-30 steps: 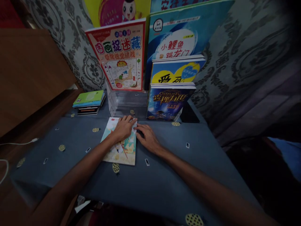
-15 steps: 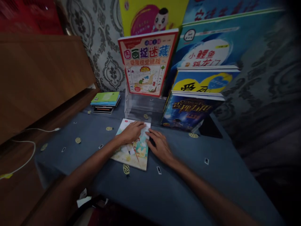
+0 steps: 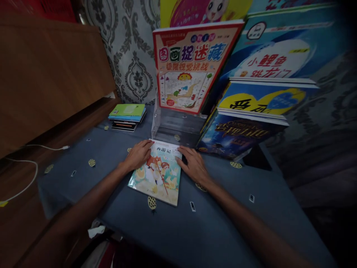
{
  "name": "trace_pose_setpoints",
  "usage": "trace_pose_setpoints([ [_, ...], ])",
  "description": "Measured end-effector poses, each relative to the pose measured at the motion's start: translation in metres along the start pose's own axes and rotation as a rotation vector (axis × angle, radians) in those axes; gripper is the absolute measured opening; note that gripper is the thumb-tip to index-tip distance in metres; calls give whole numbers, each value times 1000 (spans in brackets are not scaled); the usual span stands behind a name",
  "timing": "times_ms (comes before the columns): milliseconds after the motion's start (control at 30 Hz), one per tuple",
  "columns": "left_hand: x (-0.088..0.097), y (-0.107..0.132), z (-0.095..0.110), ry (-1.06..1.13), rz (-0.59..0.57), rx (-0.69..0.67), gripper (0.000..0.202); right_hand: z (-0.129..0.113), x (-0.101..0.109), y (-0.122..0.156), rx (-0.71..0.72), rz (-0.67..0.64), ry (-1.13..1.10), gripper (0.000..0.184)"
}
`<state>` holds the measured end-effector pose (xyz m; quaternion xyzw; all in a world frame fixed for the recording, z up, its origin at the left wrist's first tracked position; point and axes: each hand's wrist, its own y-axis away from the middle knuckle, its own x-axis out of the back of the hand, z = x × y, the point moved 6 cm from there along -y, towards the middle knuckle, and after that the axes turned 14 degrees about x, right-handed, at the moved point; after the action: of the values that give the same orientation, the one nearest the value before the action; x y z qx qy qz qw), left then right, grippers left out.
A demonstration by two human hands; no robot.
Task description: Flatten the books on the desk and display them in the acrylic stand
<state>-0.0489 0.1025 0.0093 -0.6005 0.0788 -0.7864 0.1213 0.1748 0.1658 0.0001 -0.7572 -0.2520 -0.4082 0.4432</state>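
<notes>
A thin paperback picture book (image 3: 158, 175) lies flat and slightly turned on the table, its cover showing a cartoon figure with a long staff. My left hand (image 3: 138, 154) rests along the book's upper left edge, fingers stretched toward the top corner. At the upper right edge, my right hand (image 3: 193, 163) touches the cover's border with its fingertips, thumb apart from the fingers. Neither hand is wrapped round the book. The cover's title at the top shows between the two hands.
Behind the book stands a clear acrylic rack (image 3: 178, 124) holding a red-bordered book (image 3: 185, 69). To its right, more books (image 3: 240, 134) stand in tiers. A small stack of books (image 3: 128, 115) lies at the back left. A white cable (image 3: 52, 148) runs at the left.
My left hand has slid left off the middle of the cover to its left edge, uncovering the title and figure. My right hand stays by the right edge. The view has shifted somewhat.
</notes>
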Motion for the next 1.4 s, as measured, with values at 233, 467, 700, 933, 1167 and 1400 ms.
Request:
trace_pose_setpoints([
  [233,-3,0,-5,7,-36,32,45,2,-4,3,32,33,5,45],
  [467,-3,0,-2,-7,-66,68,45,-39,-2,23,156,-104,9,53],
  [700,-2,-1,-3,1,-56,73,44,-149,-16,12,591,-298,-321,41],
  [933,-2,0,-2,-5,-76,56,44,-186,-43,-2,722,-364,-334,43],
  [1167,-4,1,-4,-10,-54,56,43,-170,-17,19,595,-307,-374,43],
  [1400,0,2,1,-18,-33,51,44,-89,2,39,282,-114,-338,41],
])
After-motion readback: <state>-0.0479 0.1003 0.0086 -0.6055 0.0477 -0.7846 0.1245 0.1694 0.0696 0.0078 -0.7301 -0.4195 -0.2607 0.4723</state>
